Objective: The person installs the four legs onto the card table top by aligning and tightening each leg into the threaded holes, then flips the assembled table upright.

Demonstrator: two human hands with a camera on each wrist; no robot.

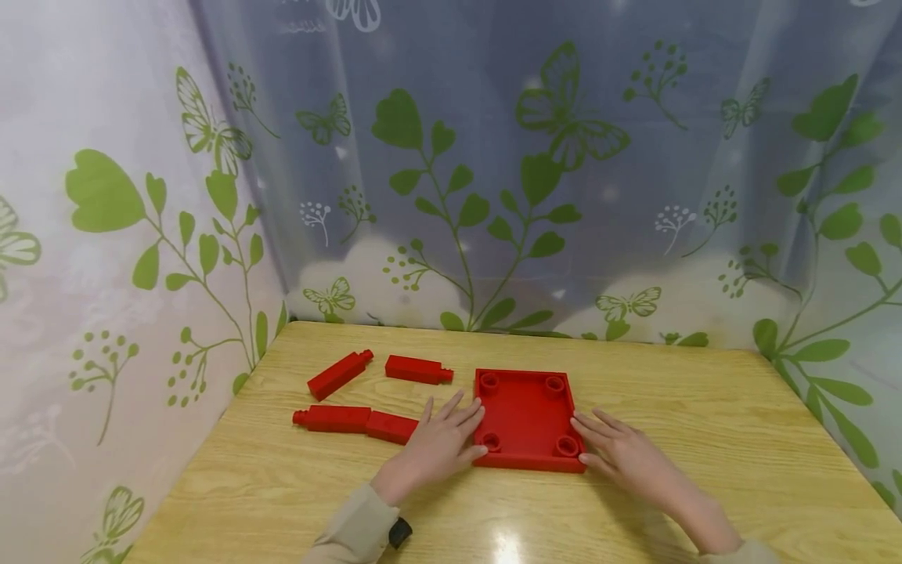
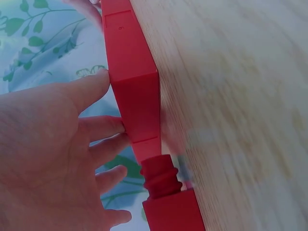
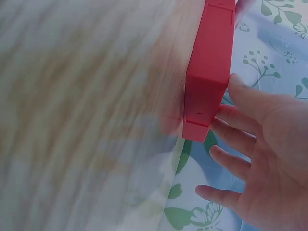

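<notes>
A red square panel (image 1: 524, 415) with a raised rim lies on the table, a round socket in each corner; it looks like a small toy tabletop turned upside down. My left hand (image 1: 438, 440) touches its left side with thumb and fingertips, fingers spread and fairly straight. On the opposite side my right hand (image 1: 627, 456) rests its fingertips against the rim. Both wrist views show the thumb at the near corner of the panel's side wall (image 2: 134, 101) and fingers along it. In the right wrist view, the panel's corner (image 3: 207, 96) meets the thumb and two fingertips.
Red square posts with threaded ends lie left of the panel: one slanted post (image 1: 338, 376), another post (image 1: 417, 370) beside it, and a front row with a left post (image 1: 338, 418) and a right post (image 1: 391, 426), partly behind my left hand. A patterned curtain (image 1: 493, 196) borders the wooden table (image 1: 676, 392).
</notes>
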